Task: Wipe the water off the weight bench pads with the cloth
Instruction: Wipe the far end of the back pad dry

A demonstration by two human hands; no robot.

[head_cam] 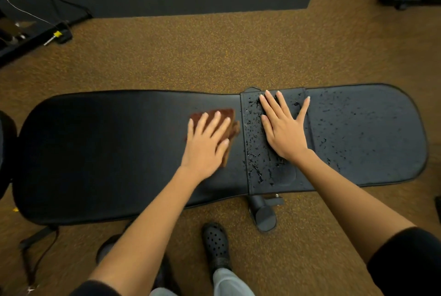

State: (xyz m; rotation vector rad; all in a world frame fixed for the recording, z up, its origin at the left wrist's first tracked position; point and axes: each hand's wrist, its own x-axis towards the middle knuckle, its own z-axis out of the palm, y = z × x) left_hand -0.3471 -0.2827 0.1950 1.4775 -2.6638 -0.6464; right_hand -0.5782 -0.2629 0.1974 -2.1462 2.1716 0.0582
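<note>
Across the long back pad (pixel 107 152) of the weight bench the surface looks dry and clean — the left hand (pixel 205 145) presses the brown cloth (pixel 214 114) flat there, fingers spread, just beside the seam. Water droplets (pixel 254 143) cover the seat pad (pixel 358 133), where the right hand (pixel 284 126) rests flat and wide, holding nothing. Judging by this, roughly half remains — no containers are visible.

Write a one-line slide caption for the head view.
Left hand presses a brown cloth on the long bench pad; right hand rests flat among water droplets.
</note>
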